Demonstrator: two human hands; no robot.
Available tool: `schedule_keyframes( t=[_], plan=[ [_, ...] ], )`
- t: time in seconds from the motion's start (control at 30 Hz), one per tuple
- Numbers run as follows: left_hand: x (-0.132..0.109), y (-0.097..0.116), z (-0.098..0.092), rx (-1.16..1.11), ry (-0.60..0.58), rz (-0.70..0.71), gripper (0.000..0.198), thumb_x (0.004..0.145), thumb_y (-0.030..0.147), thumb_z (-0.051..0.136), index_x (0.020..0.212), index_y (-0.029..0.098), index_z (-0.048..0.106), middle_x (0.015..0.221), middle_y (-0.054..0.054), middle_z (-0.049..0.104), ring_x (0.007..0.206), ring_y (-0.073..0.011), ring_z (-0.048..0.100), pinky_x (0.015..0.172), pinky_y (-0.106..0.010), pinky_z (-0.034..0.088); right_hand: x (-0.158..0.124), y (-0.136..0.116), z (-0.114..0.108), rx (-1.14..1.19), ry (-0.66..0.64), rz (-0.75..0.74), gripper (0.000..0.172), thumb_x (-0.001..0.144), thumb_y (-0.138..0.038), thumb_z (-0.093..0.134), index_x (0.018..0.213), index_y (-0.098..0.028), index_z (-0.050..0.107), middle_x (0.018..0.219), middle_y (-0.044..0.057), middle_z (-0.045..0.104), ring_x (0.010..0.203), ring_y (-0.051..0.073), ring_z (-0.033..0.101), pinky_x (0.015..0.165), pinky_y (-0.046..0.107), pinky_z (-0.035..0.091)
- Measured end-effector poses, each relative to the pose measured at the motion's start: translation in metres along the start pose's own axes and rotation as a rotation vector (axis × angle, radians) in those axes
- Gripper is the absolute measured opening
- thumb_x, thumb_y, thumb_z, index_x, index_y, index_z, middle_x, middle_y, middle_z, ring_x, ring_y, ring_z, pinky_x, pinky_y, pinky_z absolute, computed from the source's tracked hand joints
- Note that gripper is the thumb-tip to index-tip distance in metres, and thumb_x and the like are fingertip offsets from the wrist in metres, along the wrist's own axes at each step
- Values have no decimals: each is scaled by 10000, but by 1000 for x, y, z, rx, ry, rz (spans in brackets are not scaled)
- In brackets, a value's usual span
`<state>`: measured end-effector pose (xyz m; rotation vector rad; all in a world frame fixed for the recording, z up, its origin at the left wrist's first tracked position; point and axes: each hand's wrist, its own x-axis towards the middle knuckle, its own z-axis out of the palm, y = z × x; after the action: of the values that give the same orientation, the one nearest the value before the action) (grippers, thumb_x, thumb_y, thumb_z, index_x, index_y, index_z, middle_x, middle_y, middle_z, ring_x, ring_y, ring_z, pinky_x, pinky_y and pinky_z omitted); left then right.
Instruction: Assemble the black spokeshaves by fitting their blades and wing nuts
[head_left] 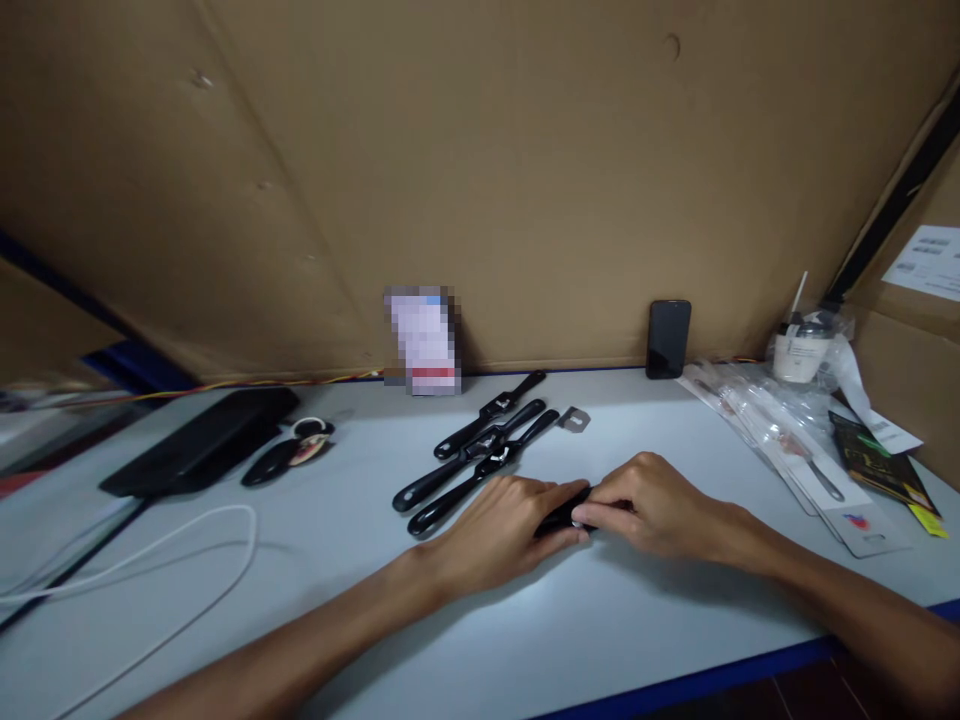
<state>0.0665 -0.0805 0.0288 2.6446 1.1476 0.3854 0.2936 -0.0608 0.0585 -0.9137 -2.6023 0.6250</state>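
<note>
My left hand and my right hand meet near the middle of the white table. Both are closed around one small black object, likely a watch body with strap; most of it is hidden by my fingers. Just behind my left hand lie three black watch straps side by side, running diagonally. A small grey metal piece rests at their far end.
A black flat case and a dark key fob sit at the left, with a white cable looping in front. A black phone leans on the cardboard wall. Clear packets, a white jar and dark packages fill the right.
</note>
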Motion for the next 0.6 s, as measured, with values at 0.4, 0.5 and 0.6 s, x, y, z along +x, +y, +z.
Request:
schedule_keyframes(
  t=[0.4, 0.5, 0.6],
  plan=[
    [0, 1, 0, 17, 5, -15, 272, 1010, 423, 677, 1107, 172, 714, 905, -57, 799, 736, -263, 757, 589, -323, 419, 1, -1, 4, -90, 54, 35, 350, 1039, -273, 583, 764, -184, 780, 646, 7, 672, 562, 113, 409, 592, 303, 254],
    [0, 0, 1, 12, 5, -9, 283, 1021, 439, 660, 1115, 177, 711, 882, -54, 795, 716, -250, 748, 578, -318, 415, 1, -2, 6, -72, 17, 26, 377, 1034, -281, 583, 720, -184, 767, 617, 1, 654, 548, 111, 398, 586, 304, 254],
    [0, -1, 2, -4, 14, -4, 293, 1040, 450, 622, 1066, 174, 718, 880, -64, 791, 708, -238, 741, 583, -319, 429, 1, -2, 6, -34, 4, 12, 343, 1032, -259, 572, 760, -201, 773, 648, -8, 667, 554, 111, 405, 592, 301, 259]
  ],
)
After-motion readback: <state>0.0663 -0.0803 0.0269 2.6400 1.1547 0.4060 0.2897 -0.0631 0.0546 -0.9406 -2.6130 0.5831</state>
